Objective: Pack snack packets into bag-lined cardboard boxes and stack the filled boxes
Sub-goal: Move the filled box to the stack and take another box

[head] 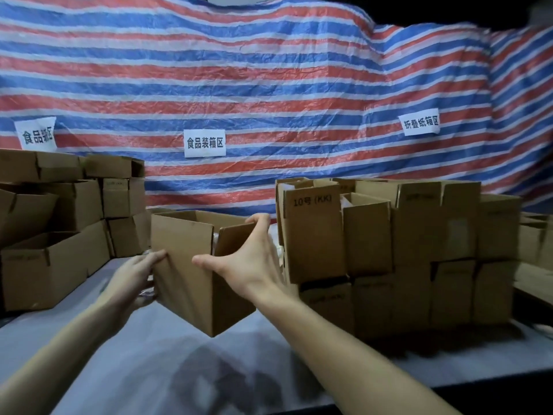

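Note:
An open brown cardboard box (185, 265) is held tilted above the table (167, 369) at the middle of the view. My left hand (134, 274) presses its left side, fingers on the near face. My right hand (248, 256) spans the box's right side, thumb on the near face and fingers hooked over the far top flap. A little white lining shows inside the box's opening. No snack packets are plainly visible.
Stacked cardboard boxes (59, 223) fill the left of the table. A larger wall of boxes (404, 253), one marked "10号 (KK)", stands at the right. A red, white and blue striped tarp (269, 85) with paper signs hangs behind.

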{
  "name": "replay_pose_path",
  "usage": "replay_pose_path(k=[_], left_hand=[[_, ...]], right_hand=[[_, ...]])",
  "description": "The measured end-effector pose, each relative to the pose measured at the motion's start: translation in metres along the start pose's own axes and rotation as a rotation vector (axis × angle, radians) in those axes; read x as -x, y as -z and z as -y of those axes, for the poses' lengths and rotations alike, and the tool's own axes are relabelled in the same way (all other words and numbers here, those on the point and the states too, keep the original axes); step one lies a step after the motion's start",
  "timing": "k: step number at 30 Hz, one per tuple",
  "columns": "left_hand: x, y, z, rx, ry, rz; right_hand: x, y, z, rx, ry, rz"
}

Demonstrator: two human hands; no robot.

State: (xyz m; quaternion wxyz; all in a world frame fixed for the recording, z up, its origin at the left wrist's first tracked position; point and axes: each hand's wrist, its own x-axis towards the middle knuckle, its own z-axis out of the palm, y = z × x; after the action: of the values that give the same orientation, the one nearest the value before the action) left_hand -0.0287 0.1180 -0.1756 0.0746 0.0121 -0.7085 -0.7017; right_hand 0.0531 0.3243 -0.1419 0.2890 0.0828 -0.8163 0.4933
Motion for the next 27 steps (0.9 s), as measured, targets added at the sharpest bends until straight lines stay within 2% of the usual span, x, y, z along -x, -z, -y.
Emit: replay_pose_path(k=[2, 4, 7, 11, 14, 17, 22, 27], left_hand=[[0.007, -0.013, 0.011, -0.105, 0.041, 0.025], [0.016, -0.026, 0.020, -0.162, 0.155, 0.091], [0.027, -0.046, 0.024, -0.069, 0.336, 0.184], [0.029, -0.065, 0.033, 0.055, 0.426, 0.222], [0.029, -0.077, 0.044, 0.043, 0.397, 0.227], [0.025, -0.087, 0.051, 0.018, 0.369, 0.246], [0.015, -0.097, 0.055, 0.037, 0.355, 0.250], [0.018, -0.116, 0.048, 0.043, 0.370, 0.210]], right_hand=[[0.008, 0.001, -0.009, 0.011, -0.032, -0.028], [0.015, 0.002, -0.018, 0.038, -0.058, -0.023], [0.023, 0.001, -0.032, 0.139, -0.087, -0.003], [0.034, -0.001, -0.050, 0.241, -0.134, 0.016], [0.043, 0.001, -0.063, 0.291, -0.161, 0.118], [0.055, 0.008, -0.067, 0.337, -0.104, 0.164], [0.072, 0.036, -0.069, 0.374, 0.060, 0.027], [0.068, 0.063, -0.098, 0.459, -0.080, -0.078]])
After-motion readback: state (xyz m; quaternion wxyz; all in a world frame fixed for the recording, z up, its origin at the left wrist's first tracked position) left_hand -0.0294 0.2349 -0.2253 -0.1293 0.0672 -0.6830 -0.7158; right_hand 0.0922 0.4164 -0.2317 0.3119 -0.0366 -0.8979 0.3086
